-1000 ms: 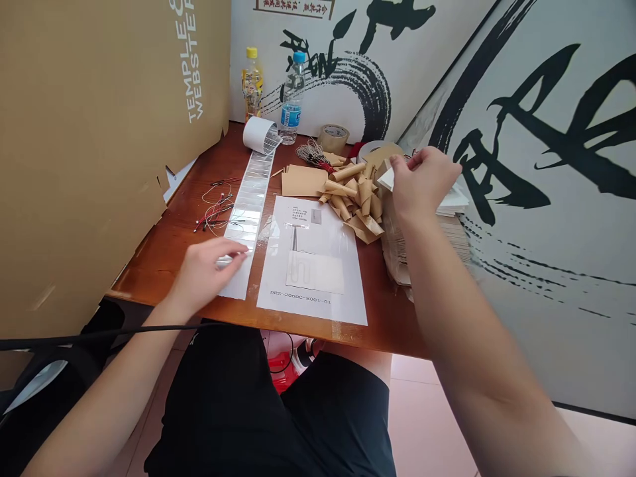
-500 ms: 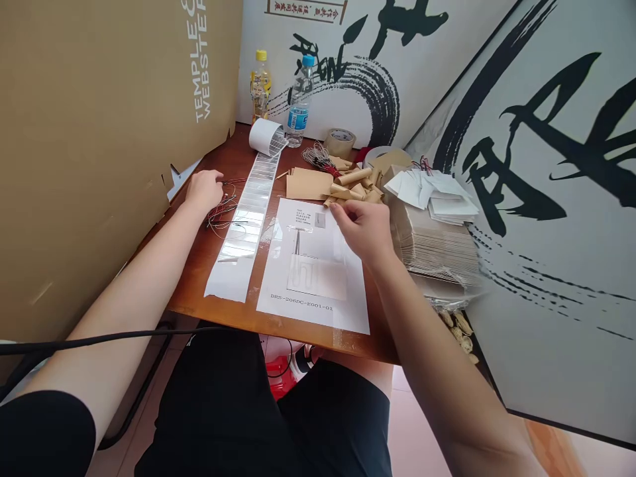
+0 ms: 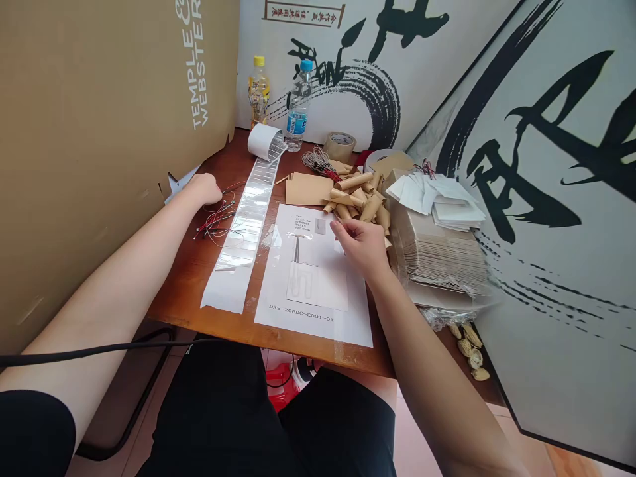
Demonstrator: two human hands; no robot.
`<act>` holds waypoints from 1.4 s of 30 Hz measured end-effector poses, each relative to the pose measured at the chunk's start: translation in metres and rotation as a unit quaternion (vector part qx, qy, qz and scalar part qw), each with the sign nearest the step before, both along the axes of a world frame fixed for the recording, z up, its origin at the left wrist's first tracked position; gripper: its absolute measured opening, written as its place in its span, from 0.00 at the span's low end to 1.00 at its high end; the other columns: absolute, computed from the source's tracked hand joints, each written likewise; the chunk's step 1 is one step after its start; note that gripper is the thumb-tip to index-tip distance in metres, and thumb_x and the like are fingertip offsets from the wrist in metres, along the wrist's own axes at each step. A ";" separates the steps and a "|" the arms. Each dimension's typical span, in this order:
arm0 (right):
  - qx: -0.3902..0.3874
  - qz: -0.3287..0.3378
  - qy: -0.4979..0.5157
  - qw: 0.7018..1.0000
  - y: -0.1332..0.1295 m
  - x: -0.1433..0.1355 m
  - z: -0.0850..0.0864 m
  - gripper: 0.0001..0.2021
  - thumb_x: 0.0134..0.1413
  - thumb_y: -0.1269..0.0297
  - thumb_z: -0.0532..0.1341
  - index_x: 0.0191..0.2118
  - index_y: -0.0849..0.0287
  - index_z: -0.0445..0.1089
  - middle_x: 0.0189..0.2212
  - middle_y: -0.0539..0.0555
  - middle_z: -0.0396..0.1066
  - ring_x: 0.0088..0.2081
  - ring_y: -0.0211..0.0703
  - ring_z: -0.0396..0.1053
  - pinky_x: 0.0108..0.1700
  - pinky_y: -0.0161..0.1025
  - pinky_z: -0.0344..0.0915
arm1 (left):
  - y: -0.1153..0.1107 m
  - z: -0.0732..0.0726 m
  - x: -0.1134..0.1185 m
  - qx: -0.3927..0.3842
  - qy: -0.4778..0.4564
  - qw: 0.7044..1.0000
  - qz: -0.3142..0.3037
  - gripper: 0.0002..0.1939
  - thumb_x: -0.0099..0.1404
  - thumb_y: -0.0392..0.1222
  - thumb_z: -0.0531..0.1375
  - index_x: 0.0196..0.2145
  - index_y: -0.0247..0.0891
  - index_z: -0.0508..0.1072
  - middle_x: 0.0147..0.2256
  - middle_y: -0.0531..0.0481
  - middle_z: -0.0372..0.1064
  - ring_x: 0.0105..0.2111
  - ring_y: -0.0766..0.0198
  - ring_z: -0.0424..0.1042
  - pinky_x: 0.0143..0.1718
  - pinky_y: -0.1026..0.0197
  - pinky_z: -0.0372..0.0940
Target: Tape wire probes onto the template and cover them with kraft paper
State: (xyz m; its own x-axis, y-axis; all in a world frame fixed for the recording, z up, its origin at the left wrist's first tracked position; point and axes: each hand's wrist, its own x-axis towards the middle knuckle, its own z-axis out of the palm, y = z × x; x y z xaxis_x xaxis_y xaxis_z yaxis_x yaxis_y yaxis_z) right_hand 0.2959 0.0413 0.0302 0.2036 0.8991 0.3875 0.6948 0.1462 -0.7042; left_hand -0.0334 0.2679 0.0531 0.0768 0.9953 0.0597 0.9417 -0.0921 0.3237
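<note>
My left hand (image 3: 205, 189) is at the left side of the table, fingers curled beside a tangle of thin red, white and black wires (image 3: 218, 222). The fingertips are mostly hidden, so whether they hold a wire does not show. My right hand (image 3: 364, 246) hovers at the right edge of a printed sheet (image 3: 271, 301), thumb and forefinger pinched. Anything between those fingertips is too small to make out. The sheet bears a line drawing and lies flat between my arms. Between the wires and the sheet runs a strip of clear-and-white labels (image 3: 251, 212), unrolling from a roll (image 3: 261, 141).
Kraft paper pieces (image 3: 309, 189), rolled paper tubes (image 3: 354, 182) and tape (image 3: 340, 144) lie at the back. Two bottles (image 3: 297, 109) stand behind. A stack of cardboard (image 3: 444, 255) topped with white packets (image 3: 437, 195) borders the right. A large cardboard box (image 3: 109, 132) walls off the left.
My left hand has curled and shifted slightly left, and the wire tangle has spread toward the left. My right hand has come a little nearer to me. The view has tilted slightly.
</note>
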 end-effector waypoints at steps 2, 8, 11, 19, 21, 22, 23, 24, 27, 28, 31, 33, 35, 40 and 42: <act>-0.001 0.001 0.005 1.000 -0.001 0.000 0.000 0.22 0.58 0.51 0.60 0.18 0.56 0.63 0.14 0.46 0.56 0.21 0.37 0.54 0.28 0.39 0.51 | -0.006 0.009 -0.001 0.014 -0.006 1.000 0.021 0.08 0.46 0.27 0.68 0.23 0.37 0.77 0.30 0.41 0.77 0.41 0.44 0.76 0.51 0.44 0.69; -0.004 -0.012 0.034 0.999 -0.005 -0.003 -0.001 0.21 0.59 0.50 0.59 0.19 0.55 0.64 0.15 0.47 0.58 0.21 0.38 0.57 0.29 0.39 0.53 | -0.033 0.049 -0.002 0.194 -0.090 0.975 0.056 0.08 0.64 0.36 0.63 0.40 0.37 0.82 0.37 0.49 0.80 0.38 0.62 0.73 0.52 0.55 0.69; -0.007 -0.019 0.053 0.998 -0.006 -0.006 -0.001 0.20 0.60 0.50 0.60 0.21 0.55 0.65 0.15 0.47 0.59 0.22 0.39 0.58 0.29 0.39 0.55 | -0.046 0.070 0.001 0.269 -0.125 0.953 0.056 0.11 0.69 0.37 0.60 0.45 0.36 0.81 0.41 0.51 0.80 0.37 0.67 0.72 0.52 0.59 0.69; -0.034 -0.008 0.121 0.992 -0.007 -0.015 0.001 0.16 0.58 0.49 0.61 0.28 0.56 0.69 0.24 0.50 0.68 0.22 0.38 0.63 0.25 0.38 0.59 | -0.100 0.107 0.019 0.336 -0.222 0.910 -0.097 0.09 0.63 0.34 0.65 0.40 0.35 0.84 0.33 0.51 0.76 0.33 0.66 0.74 0.44 0.57 0.72; -0.048 0.014 0.137 0.989 -0.010 -0.018 0.002 0.15 0.57 0.48 0.63 0.32 0.57 0.71 0.28 0.51 0.71 0.22 0.37 0.65 0.23 0.37 0.61 | -0.114 0.108 0.021 0.274 -0.259 0.914 -0.152 0.08 0.63 0.34 0.66 0.40 0.34 0.83 0.30 0.52 0.75 0.32 0.66 0.75 0.42 0.56 0.73; -0.054 0.027 0.145 0.988 -0.011 -0.021 0.004 0.15 0.57 0.48 0.63 0.34 0.57 0.72 0.31 0.52 0.73 0.22 0.36 0.66 0.23 0.37 0.62 | -0.119 0.107 0.021 0.243 -0.276 0.913 -0.178 0.08 0.61 0.33 0.66 0.40 0.34 0.83 0.30 0.53 0.74 0.32 0.66 0.75 0.43 0.55 0.73; -0.058 0.040 0.151 0.986 -0.013 -0.023 0.005 0.16 0.56 0.48 0.64 0.37 0.57 0.72 0.33 0.52 0.74 0.23 0.36 0.67 0.24 0.36 0.64 | -0.125 0.106 0.022 0.212 -0.291 0.911 -0.200 0.08 0.60 0.34 0.67 0.39 0.34 0.83 0.29 0.53 0.74 0.31 0.66 0.75 0.43 0.54 0.73; -0.061 0.054 0.155 0.985 -0.013 -0.027 0.008 0.16 0.57 0.49 0.64 0.39 0.57 0.73 0.36 0.54 0.75 0.24 0.37 0.68 0.25 0.37 0.66 | -0.129 0.104 0.022 0.165 -0.312 0.909 -0.221 0.08 0.61 0.36 0.67 0.39 0.34 0.83 0.30 0.52 0.76 0.32 0.65 0.76 0.42 0.54 0.74; -0.063 0.095 0.154 0.982 -0.012 -0.044 0.020 0.16 0.58 0.51 0.65 0.44 0.58 0.74 0.44 0.58 0.76 0.32 0.40 0.73 0.29 0.38 0.69 | -0.137 0.094 0.024 0.056 -0.364 0.897 -0.243 0.09 0.58 0.39 0.69 0.37 0.36 0.82 0.31 0.50 0.77 0.33 0.62 0.77 0.40 0.53 0.75; -0.063 0.112 0.153 0.980 -0.009 -0.051 0.026 0.16 0.58 0.52 0.66 0.44 0.58 0.74 0.46 0.59 0.76 0.35 0.41 0.73 0.31 0.38 0.70 | -0.138 0.090 0.025 0.040 -0.363 0.898 -0.245 0.08 0.58 0.40 0.69 0.36 0.37 0.82 0.30 0.50 0.77 0.32 0.61 0.77 0.38 0.53 0.75; -0.101 0.164 0.169 0.967 0.003 -0.073 0.043 0.19 0.57 0.53 0.68 0.50 0.57 0.74 0.49 0.59 0.77 0.34 0.40 0.74 0.32 0.38 0.69 | -0.138 0.078 0.031 -0.002 -0.361 0.896 -0.257 0.08 0.59 0.43 0.69 0.36 0.39 0.82 0.30 0.51 0.76 0.34 0.59 0.79 0.39 0.54 0.76; -0.178 0.220 0.196 0.939 0.013 -0.085 0.050 0.13 0.59 0.58 0.68 0.46 0.59 0.74 0.41 0.56 0.79 0.29 0.37 0.72 0.30 0.36 0.68 | -0.135 0.069 0.035 -0.012 -0.389 0.884 -0.258 0.09 0.60 0.45 0.69 0.36 0.39 0.81 0.30 0.51 0.76 0.35 0.59 0.79 0.40 0.54 0.76; -0.216 0.238 0.181 0.930 0.021 -0.091 0.053 0.06 0.63 0.65 0.64 0.36 0.60 0.74 0.32 0.53 0.78 0.27 0.35 0.69 0.31 0.34 0.65 | -0.131 0.061 0.036 -0.017 -0.436 0.864 -0.253 0.10 0.60 0.47 0.70 0.36 0.39 0.80 0.31 0.51 0.76 0.34 0.60 0.79 0.40 0.55 0.76; -0.234 0.279 0.242 0.899 0.026 -0.086 0.050 0.11 0.68 0.63 0.58 0.35 0.60 0.75 0.19 0.44 0.60 0.21 0.31 0.55 0.24 0.32 0.53 | -0.121 0.044 0.027 -0.114 -0.414 0.856 -0.287 0.28 0.52 0.46 0.75 0.51 0.42 0.79 0.44 0.47 0.79 0.44 0.56 0.80 0.41 0.57 0.76; -0.243 0.290 0.269 0.886 0.026 -0.081 0.046 0.13 0.69 0.59 0.59 0.36 0.59 0.75 0.18 0.41 0.52 0.20 0.32 0.50 0.22 0.32 0.51 | -0.118 0.041 0.022 -0.147 -0.337 0.881 -0.298 0.26 0.53 0.46 0.74 0.50 0.42 0.80 0.42 0.46 0.80 0.42 0.56 0.79 0.39 0.57 0.74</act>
State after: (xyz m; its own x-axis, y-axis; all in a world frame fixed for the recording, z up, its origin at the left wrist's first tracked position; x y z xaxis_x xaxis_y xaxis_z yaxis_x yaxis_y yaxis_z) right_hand 0.2151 0.0674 0.0766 -0.3098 0.9469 -0.0859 0.1471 -0.0416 -0.9882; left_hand -0.0110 0.1502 0.0938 0.6371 0.7698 0.0388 0.3386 -0.3247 0.8831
